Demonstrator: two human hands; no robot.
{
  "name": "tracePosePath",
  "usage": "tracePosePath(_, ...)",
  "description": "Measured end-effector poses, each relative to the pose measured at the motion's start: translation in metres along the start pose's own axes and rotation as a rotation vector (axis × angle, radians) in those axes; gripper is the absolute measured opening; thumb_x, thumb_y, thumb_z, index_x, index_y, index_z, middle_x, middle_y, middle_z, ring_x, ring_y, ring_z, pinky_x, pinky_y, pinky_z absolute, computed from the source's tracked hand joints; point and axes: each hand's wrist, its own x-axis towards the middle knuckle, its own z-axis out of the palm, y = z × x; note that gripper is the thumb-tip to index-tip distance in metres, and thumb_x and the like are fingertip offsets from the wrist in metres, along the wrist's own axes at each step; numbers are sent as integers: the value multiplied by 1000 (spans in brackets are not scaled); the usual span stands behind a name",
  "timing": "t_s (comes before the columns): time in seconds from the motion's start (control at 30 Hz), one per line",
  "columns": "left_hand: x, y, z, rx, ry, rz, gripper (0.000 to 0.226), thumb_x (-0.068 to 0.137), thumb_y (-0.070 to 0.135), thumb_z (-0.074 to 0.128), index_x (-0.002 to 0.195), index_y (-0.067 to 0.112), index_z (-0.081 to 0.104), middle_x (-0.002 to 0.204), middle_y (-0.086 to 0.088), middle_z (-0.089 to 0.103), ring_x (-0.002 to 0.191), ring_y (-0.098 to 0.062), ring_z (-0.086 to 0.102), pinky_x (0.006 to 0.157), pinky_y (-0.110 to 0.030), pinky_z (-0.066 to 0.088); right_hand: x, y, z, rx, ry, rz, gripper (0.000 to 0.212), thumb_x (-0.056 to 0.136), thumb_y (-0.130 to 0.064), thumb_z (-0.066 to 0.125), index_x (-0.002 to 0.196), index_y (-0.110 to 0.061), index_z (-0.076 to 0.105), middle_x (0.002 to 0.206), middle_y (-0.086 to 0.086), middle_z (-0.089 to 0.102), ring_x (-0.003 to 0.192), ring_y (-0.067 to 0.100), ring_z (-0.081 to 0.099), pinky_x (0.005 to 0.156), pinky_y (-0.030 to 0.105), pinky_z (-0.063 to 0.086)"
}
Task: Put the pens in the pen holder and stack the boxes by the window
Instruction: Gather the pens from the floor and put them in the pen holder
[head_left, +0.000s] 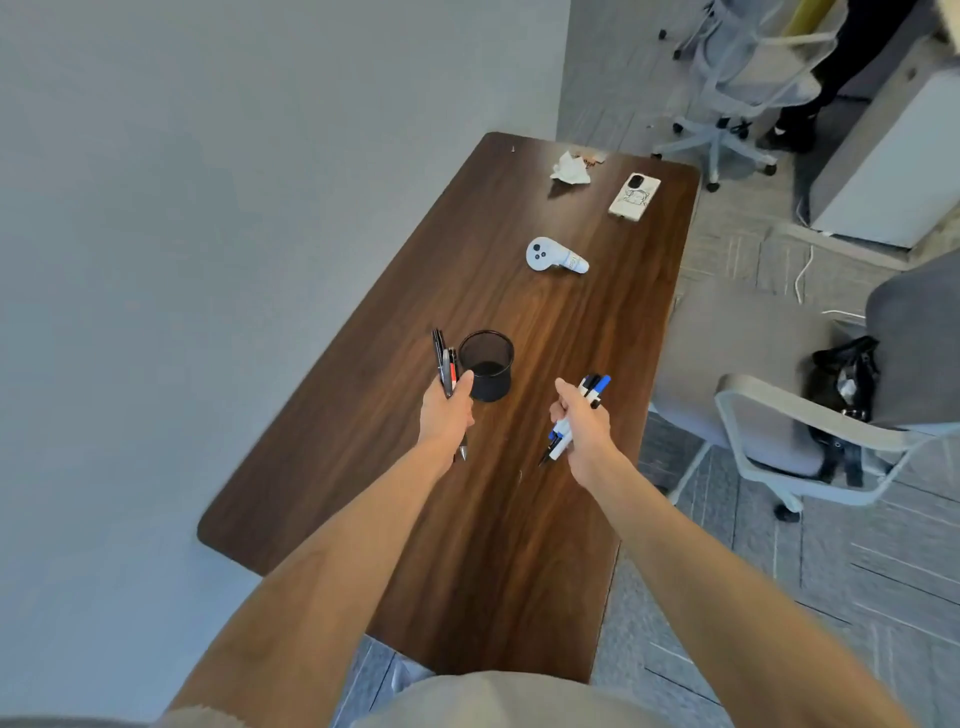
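A black mesh pen holder (487, 365) stands upright on the dark wooden table (519, 493); I see no pens inside it. My left hand (447, 410) grips a bundle of dark pens (444, 358), one with a red band, just left of the holder, with my thumb close to its rim. My right hand (584, 423) grips several blue, black and white markers (595, 387) to the right of the holder, above the table. No boxes are in view.
A white controller (553, 255), a phone in a pale case (635, 196) and a crumpled tissue (570, 169) lie on the far half of the table. A grey wall runs along the left. Office chairs (810, 410) stand to the right on the carpet.
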Motion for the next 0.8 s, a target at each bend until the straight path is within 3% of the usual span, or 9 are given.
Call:
tracePosePath(0.17, 36, 38, 5, 29, -90, 91, 14, 98, 33, 56, 91, 22, 52, 66, -3, 48, 52, -11, 43, 55, -24, 43, -1, -2, 5, 22, 85, -16, 26, 94, -32, 67, 108, -13, 57, 75, 1, 56, 64, 11, 51, 69, 29, 46)
tracePosePath(0.33, 74, 61, 15, 41, -132, 84, 16, 93, 34, 64, 96, 20, 56, 70, -4, 52, 47, -9, 44, 51, -22, 46, 0, 3, 14, -53, 111, -41, 22, 96, -33, 65, 101, -15, 52, 77, 0, 54, 68, 11, 51, 73, 31, 44)
tracePosePath(0.57, 123, 63, 46, -36, -57, 69, 23, 92, 42, 64, 79, 24, 57, 66, 0, 54, 50, -10, 47, 51, -22, 45, 5, 6, 26, -94, 186, -101, 20, 97, -31, 62, 89, -15, 54, 71, 0, 51, 63, 9, 47, 63, 25, 44)
tracePosePath(0.8, 149, 39, 59, -76, -64, 52, 20, 93, 29, 65, 79, 19, 56, 59, -1, 49, 48, -9, 47, 70, -35, 60, 17, 14, 24, -96, 224, -93, 23, 96, -35, 64, 92, -13, 57, 81, 1, 57, 73, 10, 53, 61, 24, 46)
